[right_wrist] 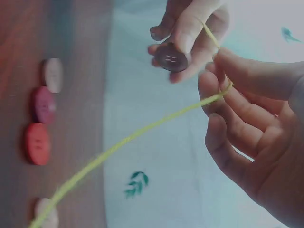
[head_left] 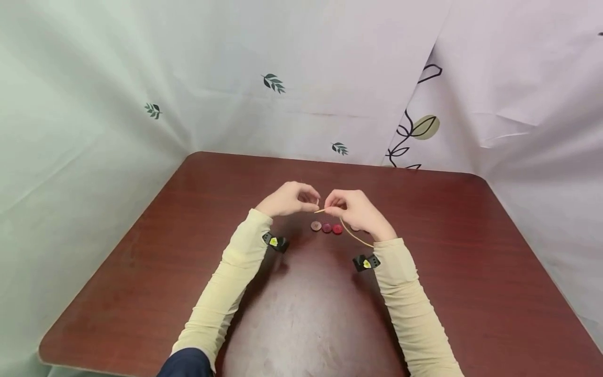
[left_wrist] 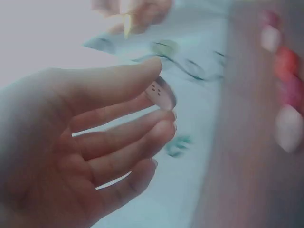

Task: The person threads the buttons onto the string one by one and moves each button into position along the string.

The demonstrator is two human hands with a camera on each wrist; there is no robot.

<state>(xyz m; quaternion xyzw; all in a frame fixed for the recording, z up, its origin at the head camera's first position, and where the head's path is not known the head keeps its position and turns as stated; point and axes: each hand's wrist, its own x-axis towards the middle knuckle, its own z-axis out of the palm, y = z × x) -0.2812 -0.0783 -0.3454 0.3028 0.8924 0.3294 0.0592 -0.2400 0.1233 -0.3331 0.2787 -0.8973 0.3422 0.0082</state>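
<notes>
My left hand pinches a four-hole button between thumb and fingers, off the table. The button looks dark in the right wrist view and pale pinkish in the left one. Across from it, my right hand pinches a yellow string near its end. The short tip of the string points toward the left hand, beside the button. Its longer part loops down past the right wrist. Below the hands lies a row of buttons: a brownish one, a purple one and a red one.
A pale button continues the row, partly behind the string; the right hand covers much of that end in the head view. The reddish-brown table has rounded corners. White patterned cloth hangs behind it and at the sides.
</notes>
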